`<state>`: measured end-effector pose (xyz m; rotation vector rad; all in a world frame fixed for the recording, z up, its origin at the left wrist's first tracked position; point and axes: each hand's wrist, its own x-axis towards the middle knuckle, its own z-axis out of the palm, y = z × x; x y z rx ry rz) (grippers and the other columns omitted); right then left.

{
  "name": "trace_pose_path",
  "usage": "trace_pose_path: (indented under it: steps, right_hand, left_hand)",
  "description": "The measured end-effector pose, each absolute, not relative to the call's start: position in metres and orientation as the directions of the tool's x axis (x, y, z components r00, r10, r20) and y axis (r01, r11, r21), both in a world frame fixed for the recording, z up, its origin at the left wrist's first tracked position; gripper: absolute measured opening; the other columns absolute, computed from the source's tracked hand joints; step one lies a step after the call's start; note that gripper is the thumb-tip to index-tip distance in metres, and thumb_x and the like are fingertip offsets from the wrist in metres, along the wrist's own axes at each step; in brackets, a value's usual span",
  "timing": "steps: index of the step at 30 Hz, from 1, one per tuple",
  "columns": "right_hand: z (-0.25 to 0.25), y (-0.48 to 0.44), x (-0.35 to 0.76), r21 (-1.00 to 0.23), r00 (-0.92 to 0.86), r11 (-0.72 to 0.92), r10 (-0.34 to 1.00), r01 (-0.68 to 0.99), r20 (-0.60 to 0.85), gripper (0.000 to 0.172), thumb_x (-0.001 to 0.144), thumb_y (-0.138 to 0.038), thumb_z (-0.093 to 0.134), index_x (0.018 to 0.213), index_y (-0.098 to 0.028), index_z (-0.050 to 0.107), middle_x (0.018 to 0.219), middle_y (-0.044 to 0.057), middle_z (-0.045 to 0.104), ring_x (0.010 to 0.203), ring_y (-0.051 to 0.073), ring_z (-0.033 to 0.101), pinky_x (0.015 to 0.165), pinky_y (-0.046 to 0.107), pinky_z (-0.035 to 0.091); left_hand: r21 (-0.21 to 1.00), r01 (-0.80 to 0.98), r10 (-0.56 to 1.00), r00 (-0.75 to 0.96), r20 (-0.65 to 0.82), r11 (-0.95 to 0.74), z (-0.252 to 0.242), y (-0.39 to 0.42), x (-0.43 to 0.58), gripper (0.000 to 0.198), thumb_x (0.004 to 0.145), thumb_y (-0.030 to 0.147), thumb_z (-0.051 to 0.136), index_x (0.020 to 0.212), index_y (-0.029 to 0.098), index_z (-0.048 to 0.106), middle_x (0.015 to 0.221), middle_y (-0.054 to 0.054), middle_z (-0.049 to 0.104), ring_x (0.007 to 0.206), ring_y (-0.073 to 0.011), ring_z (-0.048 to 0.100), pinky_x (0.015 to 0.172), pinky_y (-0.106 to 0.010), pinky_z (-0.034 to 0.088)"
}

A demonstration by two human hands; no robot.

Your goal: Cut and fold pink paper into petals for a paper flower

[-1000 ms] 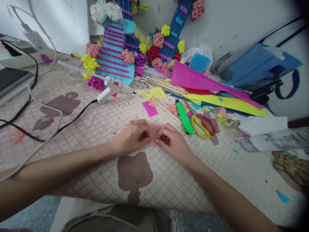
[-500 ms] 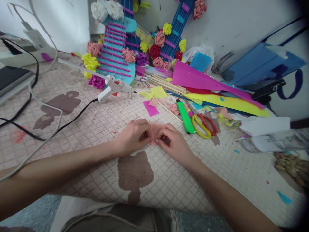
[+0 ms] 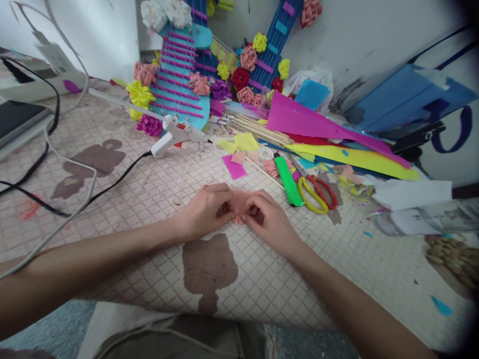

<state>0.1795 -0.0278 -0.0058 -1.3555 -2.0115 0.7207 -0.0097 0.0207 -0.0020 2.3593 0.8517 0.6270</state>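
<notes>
A small piece of pink paper (image 3: 241, 200) is pinched between my two hands, just above the patterned tablecloth (image 3: 157, 279). My left hand (image 3: 207, 212) grips its left side with bent fingers and thumb. On its right side, my right hand (image 3: 270, 219) holds it in a similar pinch. The fingertips nearly meet at the paper's lower, gathered part. Fingers cover much of the piece. Beyond the hands lie a magenta paper square (image 3: 234, 166), yellow paper squares (image 3: 246, 141) and a green cutter (image 3: 288, 180).
Scissors (image 3: 313, 195) lie right of the cutter. A white glue gun (image 3: 175, 135) with a black cable rests at back left. Paper-flower crafts (image 3: 179, 85), wooden sticks (image 3: 258, 128) and coloured sheets (image 3: 310, 119) line the back. A white cable (image 3: 93, 184) crosses my left arm.
</notes>
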Motion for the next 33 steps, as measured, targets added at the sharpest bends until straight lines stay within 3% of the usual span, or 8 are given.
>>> trace_pose_path:
  steps: [10,19,33]
  right_hand:
    - [-0.004,-0.027,0.180,-0.710,-0.318,0.349,0.930,0.612,0.182,0.016,0.079,-0.004,0.056,0.077,-0.020,0.054,0.089,0.002,0.053,0.084,0.015,0.055,0.071,0.027,0.045]
    - [-0.003,-0.028,0.179,-0.706,-0.317,0.338,0.934,0.623,0.167,0.015,0.079,-0.005,0.057,0.079,-0.020,0.055,0.090,0.002,0.053,0.086,0.015,0.055,0.072,0.027,0.046]
    - [0.008,-0.029,0.183,-0.690,-0.375,0.312,0.925,0.653,0.064,0.015,0.076,-0.016,0.066,0.082,-0.021,0.052,0.095,0.002,0.051,0.093,0.017,0.052,0.080,0.031,0.046]
  left_hand:
    - [0.629,0.453,0.708,0.667,0.232,-0.632,0.000,0.017,-0.008,0.003,0.079,0.015,0.061,0.075,0.014,0.061,0.081,-0.005,0.061,0.076,-0.0160,0.056,0.072,-0.030,0.044]
    - [0.600,0.484,0.695,0.697,0.176,-0.637,0.001,0.016,-0.009,0.009,0.083,0.015,0.058,0.079,0.015,0.066,0.091,-0.007,0.062,0.089,-0.0197,0.058,0.082,-0.035,0.044]
    - [0.589,0.478,0.681,0.711,0.175,-0.651,0.001,0.017,-0.010,0.006,0.079,0.014,0.060,0.080,0.015,0.065,0.092,-0.007,0.062,0.089,-0.0206,0.059,0.080,-0.036,0.044]
